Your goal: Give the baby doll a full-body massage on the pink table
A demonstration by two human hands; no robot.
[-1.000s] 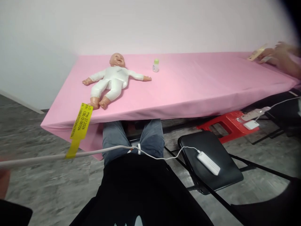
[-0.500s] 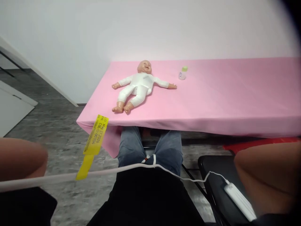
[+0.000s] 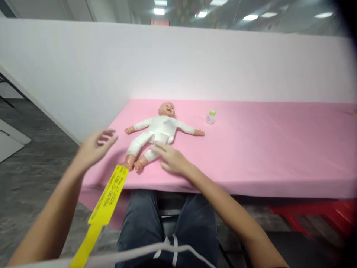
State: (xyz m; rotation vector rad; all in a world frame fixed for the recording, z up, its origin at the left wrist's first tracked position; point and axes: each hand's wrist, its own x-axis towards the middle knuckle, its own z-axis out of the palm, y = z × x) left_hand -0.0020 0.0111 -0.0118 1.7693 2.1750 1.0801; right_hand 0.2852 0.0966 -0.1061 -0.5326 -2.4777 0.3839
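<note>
Head view — doll [image 3: 158,130] supine on pink table [image 3: 264,149], both grips open, empty — right hand [image 3: 171,160] by its legs, left hand [image 3: 96,147] nearby.

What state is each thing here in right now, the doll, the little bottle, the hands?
Doll: lying face up, arms spread, on the pink table.
Small bottle: upright, green cap on.
Left hand: open, in the air, holding nothing.
Right hand: open, beside the doll's legs.
Yellow tag: on the white cable.

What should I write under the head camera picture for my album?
Two bare hands, left hand and right hand, reach toward a baby doll on a pink table.
</note>
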